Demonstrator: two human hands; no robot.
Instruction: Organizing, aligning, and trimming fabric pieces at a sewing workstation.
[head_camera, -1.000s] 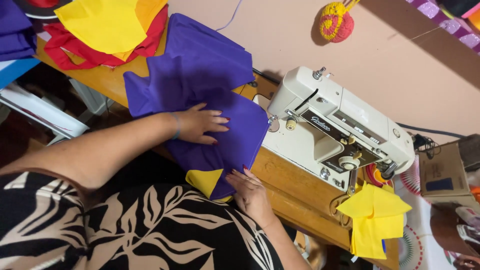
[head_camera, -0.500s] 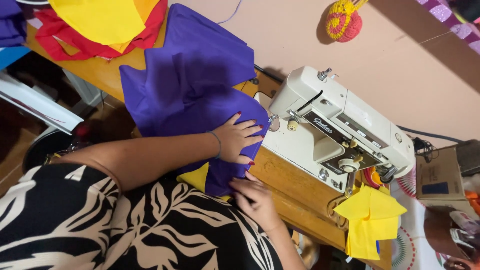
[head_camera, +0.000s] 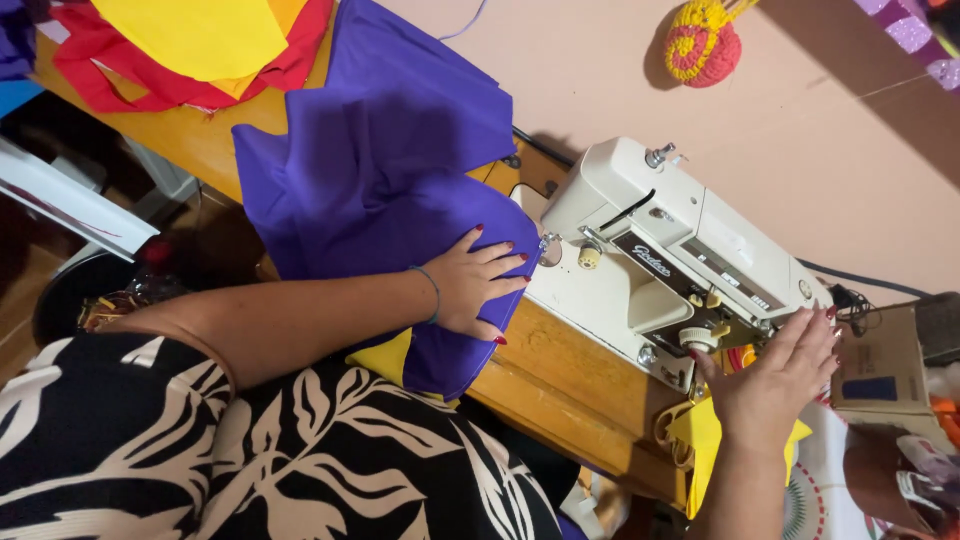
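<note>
Left hand (head_camera: 475, 285) spread flat, pressing purple cloth (head_camera: 390, 190) just left of sewing machine (head_camera: 660, 260). Looks soft, light, floppy; best gripped at edges. Right hand (head_camera: 775, 380) open, fingers together, at machine's handwheel end.

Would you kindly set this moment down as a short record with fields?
Setting: wooden table against a pink wall
Machine: cream sewing machine
Left hand: flat on purple cloth, beside the needle end
Right hand: open, at the machine's wheel end, above yellow cloth
Other cloth: red and yellow pieces at the table's far end
Wall: knitted ball
</note>
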